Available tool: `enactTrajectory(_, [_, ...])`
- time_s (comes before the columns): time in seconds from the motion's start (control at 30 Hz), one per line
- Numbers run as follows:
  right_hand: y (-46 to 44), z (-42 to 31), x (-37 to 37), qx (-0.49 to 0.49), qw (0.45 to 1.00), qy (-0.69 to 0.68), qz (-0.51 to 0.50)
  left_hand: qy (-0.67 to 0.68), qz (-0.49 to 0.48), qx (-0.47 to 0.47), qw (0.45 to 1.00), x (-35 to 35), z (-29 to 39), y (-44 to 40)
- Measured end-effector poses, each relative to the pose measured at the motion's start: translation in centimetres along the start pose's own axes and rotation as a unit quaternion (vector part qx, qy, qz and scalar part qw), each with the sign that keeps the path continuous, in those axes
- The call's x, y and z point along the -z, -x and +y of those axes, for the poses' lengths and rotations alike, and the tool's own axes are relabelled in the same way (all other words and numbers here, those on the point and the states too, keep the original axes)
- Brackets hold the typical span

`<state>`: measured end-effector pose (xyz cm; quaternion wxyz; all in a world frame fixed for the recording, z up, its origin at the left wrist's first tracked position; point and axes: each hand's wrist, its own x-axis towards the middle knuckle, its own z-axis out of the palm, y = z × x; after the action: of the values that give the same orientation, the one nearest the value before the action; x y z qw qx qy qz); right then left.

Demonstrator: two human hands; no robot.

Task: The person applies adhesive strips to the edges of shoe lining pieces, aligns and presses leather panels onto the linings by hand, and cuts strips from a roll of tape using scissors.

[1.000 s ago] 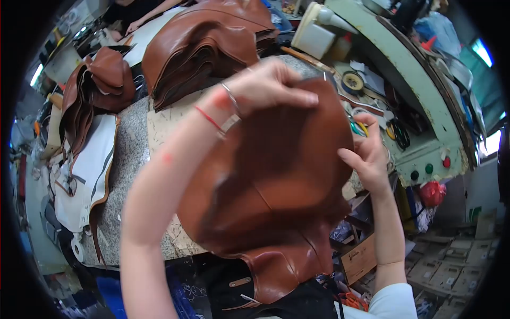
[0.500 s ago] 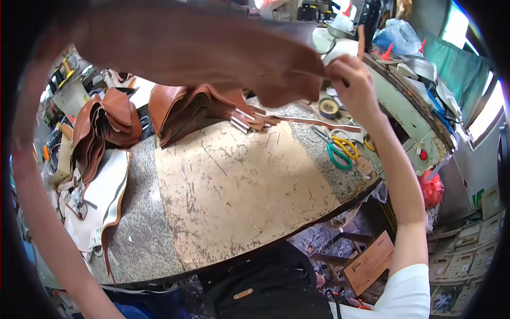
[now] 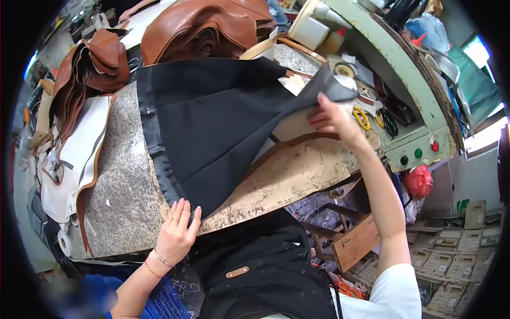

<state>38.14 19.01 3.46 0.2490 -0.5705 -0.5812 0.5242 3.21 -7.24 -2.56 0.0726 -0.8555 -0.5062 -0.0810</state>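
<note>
A large black sheet [image 3: 212,117] with seams and a shiny band along its left edge is spread over the tan cutting board [image 3: 287,183]. My left hand [image 3: 180,228] lies with its fingers stretched flat on the sheet's lower corner. At the right, the sheet's far corner is lifted and blurred. My right hand [image 3: 334,119] is just below that corner, thumb and fingers apart; whether it touches the sheet is unclear. A brown strip edge [image 3: 303,139] and a pale surface show under the raised side.
Folded brown leather pieces [image 3: 207,26] are heaped at the back, with another stack [image 3: 93,74] at left beside a white piece [image 3: 79,154]. Yellow-handled scissors [image 3: 361,118] and a tape roll [image 3: 344,70] lie right. A green cabinet with buttons [image 3: 418,153] borders the table.
The brown leather piece held up before me is out of the air; a black sheet now covers the board. Both hands came down, the left to the table's front edge.
</note>
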Motion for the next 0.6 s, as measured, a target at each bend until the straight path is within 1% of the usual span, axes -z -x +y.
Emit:
enactTrajectory(0.07, [-0.4,-4.0,-0.4,0.001,0.994,0.096,0.059,-0.031,-0.029,-0.005,0.999,-0.3,0.3,0.3])
enactTrajectory(0.1, [-1.5,-5.6,-0.6,0.003,0.978,0.187,0.092,-0.064,-0.036,-0.018,0.997,-0.3,0.4,0.1])
enactTrajectory(0.13, [-2.3,-6.9,-0.8,0.004,0.953,0.276,0.121,-0.049,-0.042,-0.02,0.998,-0.2,0.5,-0.1])
enactTrajectory(0.17, [-2.5,-7.9,-1.7,0.033,0.93,0.334,0.148,-0.034,-0.05,-0.021,0.998,0.0,0.6,-0.3])
enactTrajectory(0.2, [-3.0,-9.1,-2.5,-0.006,0.922,0.36,0.138,-0.02,-0.055,-0.02,0.998,0.2,0.7,-0.4])
enactTrajectory(0.27, [-4.2,-10.7,-4.2,-0.027,0.892,0.437,0.116,-0.035,-0.053,-0.023,0.998,0.1,0.9,-0.5])
enactTrajectory(0.33, [-7.6,-9.6,-4.4,0.035,0.827,0.542,0.147,-0.048,-0.061,-0.024,0.997,-0.1,1.2,-0.5])
enactTrajectory(0.37, [-7.9,-9.6,-5.1,0.064,0.789,0.589,0.16,-0.06,-0.05,-0.027,0.997,-0.1,1.3,-0.7])
enactTrajectory(0.47, [-7.5,-10.2,-5.8,0.071,0.746,0.628,0.21,-0.076,-0.043,-0.027,0.996,-0.4,1.4,-0.8])
enactTrajectory(0.5, [-6.5,-10.1,-5.5,0.17,0.758,0.577,0.25,-0.071,-0.035,-0.022,0.997,-0.5,1.3,-0.8])
enactTrajectory(0.53, [-4.8,-10.0,-4.6,0.339,0.779,0.463,0.251,-0.065,-0.028,-0.015,0.997,-0.6,1.3,-0.7])
enactTrajectory(0.57, [-1.4,-10.4,-4.8,0.407,0.815,0.343,0.228,-0.057,-0.022,-0.009,0.998,-0.6,1.3,-0.6])
enactTrajectory(0.6, [-0.3,-9.0,-4.1,0.445,0.859,0.19,0.169,-0.029,-0.01,-0.004,1.0,-0.5,1.1,-0.5])
